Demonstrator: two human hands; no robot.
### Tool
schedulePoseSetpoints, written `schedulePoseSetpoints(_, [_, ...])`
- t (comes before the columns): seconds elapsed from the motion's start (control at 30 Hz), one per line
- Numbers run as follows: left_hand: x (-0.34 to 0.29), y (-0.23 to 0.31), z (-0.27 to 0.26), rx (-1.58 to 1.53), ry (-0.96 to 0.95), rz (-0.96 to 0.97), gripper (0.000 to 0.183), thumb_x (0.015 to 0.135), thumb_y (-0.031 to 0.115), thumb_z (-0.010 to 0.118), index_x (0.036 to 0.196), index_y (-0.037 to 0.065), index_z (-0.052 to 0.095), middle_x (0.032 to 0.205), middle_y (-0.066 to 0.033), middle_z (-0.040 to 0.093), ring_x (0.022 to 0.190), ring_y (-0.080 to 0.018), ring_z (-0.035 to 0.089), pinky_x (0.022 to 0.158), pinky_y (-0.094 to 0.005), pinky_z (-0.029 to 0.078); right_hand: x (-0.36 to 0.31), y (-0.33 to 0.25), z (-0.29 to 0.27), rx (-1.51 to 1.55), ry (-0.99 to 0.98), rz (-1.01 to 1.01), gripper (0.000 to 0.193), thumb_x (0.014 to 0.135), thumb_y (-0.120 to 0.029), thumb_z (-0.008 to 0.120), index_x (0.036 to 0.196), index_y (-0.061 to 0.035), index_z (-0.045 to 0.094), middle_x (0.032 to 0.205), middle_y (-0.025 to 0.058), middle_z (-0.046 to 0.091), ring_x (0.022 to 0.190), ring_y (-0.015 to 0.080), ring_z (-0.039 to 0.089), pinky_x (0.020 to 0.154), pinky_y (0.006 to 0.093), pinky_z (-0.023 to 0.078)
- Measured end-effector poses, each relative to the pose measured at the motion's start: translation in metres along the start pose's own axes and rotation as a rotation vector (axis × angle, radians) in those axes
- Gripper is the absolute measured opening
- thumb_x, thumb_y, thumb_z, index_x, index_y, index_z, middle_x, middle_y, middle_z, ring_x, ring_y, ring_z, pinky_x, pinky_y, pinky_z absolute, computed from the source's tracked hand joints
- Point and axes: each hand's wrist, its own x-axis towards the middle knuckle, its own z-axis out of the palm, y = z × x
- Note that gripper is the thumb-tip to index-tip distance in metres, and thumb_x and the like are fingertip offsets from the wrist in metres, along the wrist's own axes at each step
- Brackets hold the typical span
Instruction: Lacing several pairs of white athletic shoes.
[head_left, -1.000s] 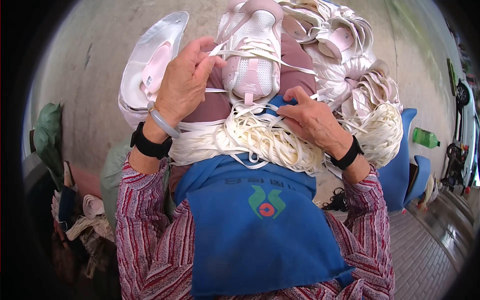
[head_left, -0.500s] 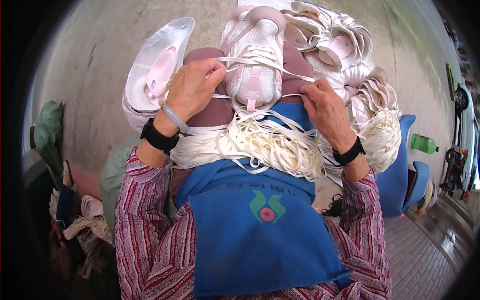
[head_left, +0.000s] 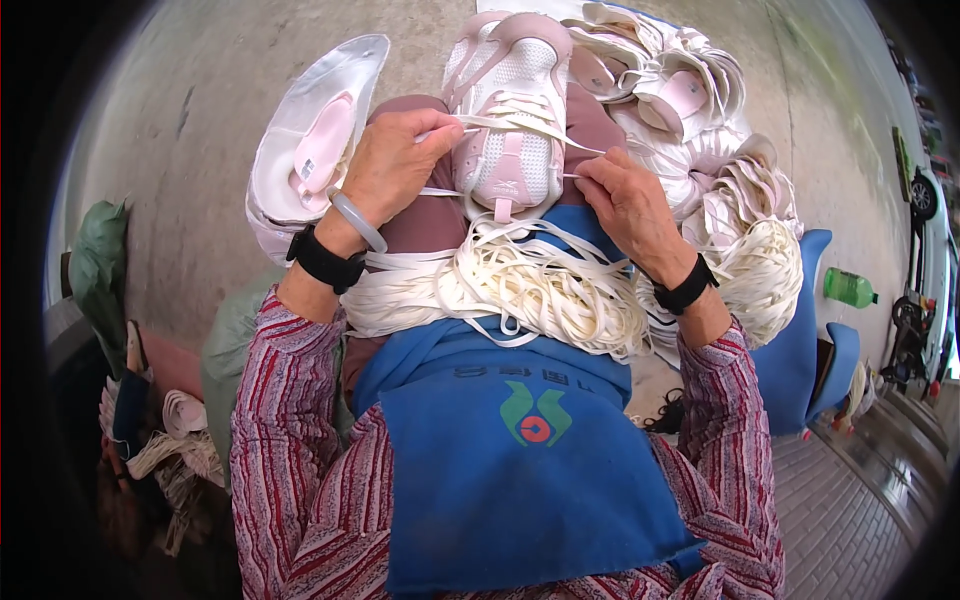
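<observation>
A white and pink shoe upper [head_left: 512, 110] lies across my knees, its toe toward me, with a white shoelace [head_left: 515, 124] threaded partway through its eyelets. My left hand [head_left: 398, 165] pinches one stretch of the lace just left of the upper. On the other side, my right hand [head_left: 622, 198] is closed on the lace, fingertips close to the upper's edge. Below the toe a thick bundle of loose white laces [head_left: 540, 290] is spread over my lap, on top of a blue apron [head_left: 530, 480].
Stacked white and pink uppers [head_left: 690, 95] stand to the right, with another lace bundle [head_left: 760, 280] beside them. More nested uppers [head_left: 300, 190] stand at the left. A blue chair [head_left: 790, 350] and a green bottle [head_left: 849, 289] are at the far right; a green sack [head_left: 97, 255] is far left.
Both hands have moved inward toward the upper. The right hand shifted left, and the lace between the hands spans less distance.
</observation>
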Motion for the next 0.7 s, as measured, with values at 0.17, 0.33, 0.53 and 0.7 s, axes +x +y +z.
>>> schedulePoseSetpoints(0.17, [0.006,0.002,0.002,0.042,-0.024,-0.022,0.027,0.088,0.025,0.059,0.094,0.001,0.069,0.079,-0.0144,0.067,0.071,-0.0243,0.064,0.067,-0.0333,0.049,0.017,0.004,0.005,-0.024,0.048,0.021,0.012,0.087,-0.011,0.06,0.09,-0.0015,0.067,0.08,0.016,0.058,0.078,0.0338,0.059,0.07,0.0413,0.047])
schedulePoseSetpoints(0.33, [0.014,0.005,0.001,0.205,-0.065,0.071,0.024,0.093,0.021,0.058,0.096,-0.001,0.065,0.081,-0.0046,0.063,0.072,-0.0128,0.058,0.066,-0.0253,0.047,0.03,0.011,0.007,0.088,0.151,0.005,0.014,0.087,-0.012,0.06,0.092,-0.0002,0.066,0.084,0.0172,0.061,0.081,0.034,0.06,0.073,0.0404,0.047])
schedulePoseSetpoints(0.53, [0.014,0.008,0.008,0.194,-0.025,0.024,0.022,0.093,0.02,0.058,0.096,0.0,0.066,0.08,-0.0055,0.063,0.067,-0.0141,0.058,0.061,-0.0269,0.048,0.03,0.009,0.006,0.11,0.162,0.035,0.014,0.087,-0.012,0.06,0.092,0.0,0.065,0.083,0.0176,0.061,0.08,0.0341,0.06,0.072,0.0405,0.047])
schedulePoseSetpoints(0.7, [0.012,0.012,0.008,0.318,0.035,0.128,0.019,0.089,0.018,0.06,0.092,0.0,0.066,0.082,-0.014,0.065,0.073,-0.0268,0.062,0.069,-0.0339,0.049,0.031,0.007,0.004,0.051,0.101,-0.033,0.011,0.087,-0.011,0.058,0.088,-0.0002,0.063,0.081,0.017,0.058,0.077,0.0345,0.058,0.07,0.0414,0.046])
